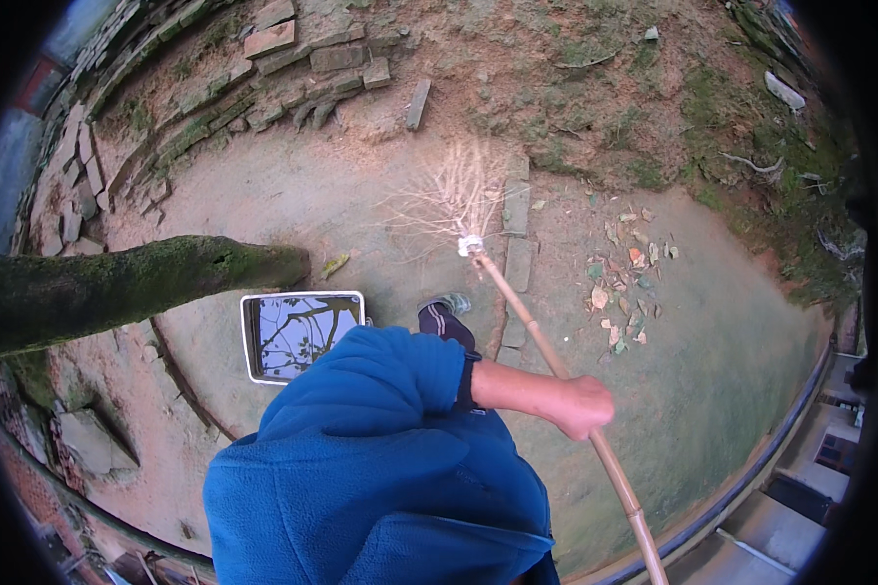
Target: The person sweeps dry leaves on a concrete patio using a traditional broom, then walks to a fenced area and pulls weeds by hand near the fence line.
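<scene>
My right hand (583, 406) is closed around the bamboo handle (532, 331) of a long broom, about midway along it. The handle runs from the lower right up to a white binding, where pale twig bristles (454, 195) fan out over the dirt ground. My forearm comes out of a blue fleece sleeve (390, 390) with a dark band at the wrist. One dark shoe (445, 314) shows just beyond the sleeve. My left hand is out of sight. A scatter of dry leaves (622, 283) lies on the ground to the right of the bristles.
A white rectangular tray (252, 336) holding water that mirrors branches sits on the ground at my left. A mossy tree trunk (117, 283) crosses the left side. Stacked bricks and stones (302, 58) edge the yard at the back. A curved rail (751, 468) bounds the lower right.
</scene>
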Demonstrator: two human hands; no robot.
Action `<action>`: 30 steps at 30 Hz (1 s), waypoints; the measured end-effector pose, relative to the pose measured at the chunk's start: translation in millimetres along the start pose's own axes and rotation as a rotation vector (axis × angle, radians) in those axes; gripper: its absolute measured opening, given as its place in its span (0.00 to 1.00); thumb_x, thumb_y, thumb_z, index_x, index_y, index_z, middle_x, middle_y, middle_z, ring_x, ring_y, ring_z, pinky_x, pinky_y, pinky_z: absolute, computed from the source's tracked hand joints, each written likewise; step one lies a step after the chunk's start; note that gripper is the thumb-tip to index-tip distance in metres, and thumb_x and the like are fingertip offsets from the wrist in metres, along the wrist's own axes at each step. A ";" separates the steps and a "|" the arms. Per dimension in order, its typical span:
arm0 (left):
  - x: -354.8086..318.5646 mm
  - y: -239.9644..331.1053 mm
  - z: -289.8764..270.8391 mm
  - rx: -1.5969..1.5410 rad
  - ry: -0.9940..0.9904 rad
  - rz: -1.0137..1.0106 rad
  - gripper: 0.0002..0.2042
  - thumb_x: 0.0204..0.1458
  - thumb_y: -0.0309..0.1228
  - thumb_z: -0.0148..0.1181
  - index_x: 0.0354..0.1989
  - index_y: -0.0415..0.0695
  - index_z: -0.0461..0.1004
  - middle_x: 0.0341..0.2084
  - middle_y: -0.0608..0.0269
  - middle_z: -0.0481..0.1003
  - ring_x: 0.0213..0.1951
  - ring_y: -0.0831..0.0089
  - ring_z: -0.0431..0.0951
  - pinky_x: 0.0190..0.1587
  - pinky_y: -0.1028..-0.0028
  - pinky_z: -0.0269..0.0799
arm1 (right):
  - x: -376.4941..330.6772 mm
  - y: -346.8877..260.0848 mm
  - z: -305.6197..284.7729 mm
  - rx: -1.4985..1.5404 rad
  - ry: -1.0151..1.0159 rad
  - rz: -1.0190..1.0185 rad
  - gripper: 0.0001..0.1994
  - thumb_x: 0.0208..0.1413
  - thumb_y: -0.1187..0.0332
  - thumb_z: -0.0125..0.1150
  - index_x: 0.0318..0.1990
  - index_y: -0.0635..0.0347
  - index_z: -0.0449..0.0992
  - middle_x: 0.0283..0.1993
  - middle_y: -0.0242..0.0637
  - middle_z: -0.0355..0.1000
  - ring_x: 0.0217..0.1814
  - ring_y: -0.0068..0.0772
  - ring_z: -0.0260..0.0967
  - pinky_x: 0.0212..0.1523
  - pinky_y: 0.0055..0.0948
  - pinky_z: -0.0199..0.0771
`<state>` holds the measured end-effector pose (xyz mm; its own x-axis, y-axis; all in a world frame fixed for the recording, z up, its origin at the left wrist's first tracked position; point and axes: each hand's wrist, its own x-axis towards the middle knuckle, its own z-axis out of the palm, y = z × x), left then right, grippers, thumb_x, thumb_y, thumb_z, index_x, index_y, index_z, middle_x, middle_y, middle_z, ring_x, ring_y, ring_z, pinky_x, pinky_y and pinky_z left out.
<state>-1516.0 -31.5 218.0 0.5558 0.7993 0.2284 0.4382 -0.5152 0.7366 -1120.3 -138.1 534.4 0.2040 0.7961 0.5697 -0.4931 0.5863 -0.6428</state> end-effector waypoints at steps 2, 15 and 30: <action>-48.2 -32.8 18.8 -0.102 -0.188 -0.165 0.07 0.28 0.26 0.58 0.20 0.40 0.75 0.17 0.50 0.72 0.26 0.51 0.75 0.28 0.57 0.69 | 7.7 61.8 -2.7 0.031 -0.037 0.200 0.15 0.63 0.63 0.33 0.42 0.59 0.68 0.15 0.26 0.52 0.14 0.21 0.47 0.18 0.22 0.55; -67.5 -23.1 -11.3 0.017 0.300 -0.205 0.11 0.32 0.27 0.61 0.26 0.43 0.68 0.18 0.55 0.73 0.26 0.54 0.76 0.29 0.58 0.70 | -12.4 64.4 69.9 0.218 -0.302 0.029 0.15 0.64 0.61 0.35 0.35 0.58 0.68 0.11 0.24 0.54 0.12 0.19 0.50 0.18 0.22 0.59; 47.7 -145.5 69.1 0.130 0.125 -0.258 0.06 0.38 0.25 0.55 0.26 0.43 0.67 0.20 0.52 0.73 0.31 0.50 0.75 0.31 0.56 0.70 | -120.4 117.8 69.6 -0.462 -0.060 -0.005 0.05 0.60 0.68 0.44 0.32 0.56 0.64 0.14 0.26 0.48 0.16 0.22 0.46 0.21 0.28 0.52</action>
<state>-1504.4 60.2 77.7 0.3267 0.9365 0.1272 0.6446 -0.3193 0.6947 -1261.7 -175.3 425.7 0.1497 0.7908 0.5935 -0.0607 0.6065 -0.7928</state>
